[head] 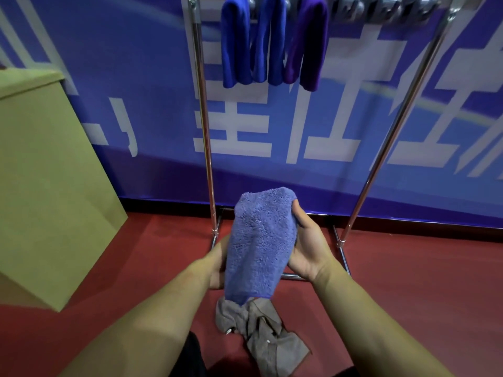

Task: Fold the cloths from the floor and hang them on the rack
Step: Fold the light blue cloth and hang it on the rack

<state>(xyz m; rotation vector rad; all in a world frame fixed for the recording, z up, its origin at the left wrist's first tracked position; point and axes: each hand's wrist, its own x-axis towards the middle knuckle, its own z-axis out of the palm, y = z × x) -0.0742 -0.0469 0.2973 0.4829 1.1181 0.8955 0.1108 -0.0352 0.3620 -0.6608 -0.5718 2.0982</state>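
A folded lavender-blue fluffy cloth (261, 243) is held in front of me between both hands. My left hand (216, 263) grips its left edge, mostly hidden behind the cloth. My right hand (309, 246) cups its right side, thumb on the upper edge. Below it a crumpled grey-brown cloth (266, 336) lies on the red floor. The metal rack (202, 118) stands ahead against the wall. Two blue cloths (235, 42) and a purple cloth (309, 44) hang folded over its top bar.
A tan cardboard box (46, 172) stands at the left on the red floor (408, 268). A blue banner wall (313, 126) with white characters is behind the rack. Grey hanger clips (381, 9) line the right part of the top bar.
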